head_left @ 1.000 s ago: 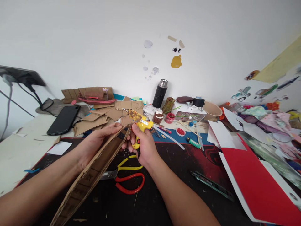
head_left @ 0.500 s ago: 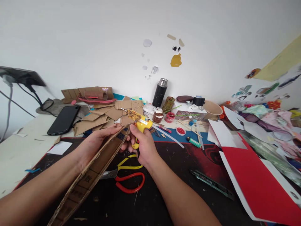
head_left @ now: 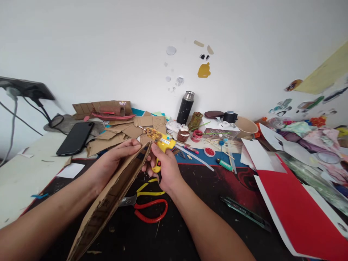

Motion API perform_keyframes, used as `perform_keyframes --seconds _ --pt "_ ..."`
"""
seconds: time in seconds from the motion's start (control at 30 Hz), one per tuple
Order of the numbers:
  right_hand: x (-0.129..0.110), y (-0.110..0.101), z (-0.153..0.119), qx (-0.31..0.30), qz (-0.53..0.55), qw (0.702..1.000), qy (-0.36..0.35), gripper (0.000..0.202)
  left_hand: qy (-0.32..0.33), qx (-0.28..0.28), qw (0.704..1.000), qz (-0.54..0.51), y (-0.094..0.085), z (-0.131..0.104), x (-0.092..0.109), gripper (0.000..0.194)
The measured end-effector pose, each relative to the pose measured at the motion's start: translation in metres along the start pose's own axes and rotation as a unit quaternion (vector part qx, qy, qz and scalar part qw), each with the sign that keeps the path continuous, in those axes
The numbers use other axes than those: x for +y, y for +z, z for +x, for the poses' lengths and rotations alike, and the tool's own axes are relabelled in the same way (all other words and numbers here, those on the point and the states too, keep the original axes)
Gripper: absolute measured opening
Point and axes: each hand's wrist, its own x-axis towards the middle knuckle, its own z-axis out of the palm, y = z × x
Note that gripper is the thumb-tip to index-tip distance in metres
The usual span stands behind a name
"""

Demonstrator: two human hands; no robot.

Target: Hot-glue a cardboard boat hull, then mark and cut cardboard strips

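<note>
Cardboard piece (head_left: 108,198) hides some left fingers (head_left: 131,144), seemingly pinching it; right fingers (head_left: 160,153) grip a glue gun (head_left: 165,143).

I get an evenly bright view in soft, cool light, its source out of frame. The wall (head_left: 122,47) dims toward twelve o'clock. Faint shadow sits beside the flask (head_left: 185,107) near one o'clock. Wide-angle stretching pulls at three and nine; fine print looks soft.

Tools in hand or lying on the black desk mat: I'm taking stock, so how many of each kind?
Yellow plastic glue gun: 1
Scissors with red and yellow handles: 1
Dark green utility knife: 1
Total: 3
</note>
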Motion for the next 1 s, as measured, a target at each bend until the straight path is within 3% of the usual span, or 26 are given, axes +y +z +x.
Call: perform_keyframes --seconds 0.17,0.33,0.47,0.73,0.87,1.0 --pt "-0.002 0.001 0.001 -0.009 0.031 0.999 -0.007 0.059 0.067 0.094 0.989 0.090 0.001 -0.005 0.007 0.048" --pt "-0.003 0.000 0.001 -0.011 0.037 0.999 -0.019 0.060 0.218 0.091 0.932 0.273 0.000 -0.007 0.008 0.037" --pt "-0.001 0.001 0.000 -0.010 0.023 1.000 -0.018 0.065 0.222 0.080 0.908 0.345 0.000 -0.007 0.004 0.028" --pt "0.001 0.003 -0.001 0.009 -0.019 1.000 -0.011 0.065 0.257 0.122 0.838 0.466 0.002 -0.011 0.000 0.029" --pt "0.000 0.004 -0.001 0.023 -0.029 0.999 -0.007 0.062 0.251 0.121 0.830 0.483 0.003 -0.012 0.000 0.030" --pt "0.002 0.003 0.000 0.029 -0.037 0.999 -0.009 0.062 0.244 0.118 0.846 0.459 0.003 -0.010 -0.001 0.034"
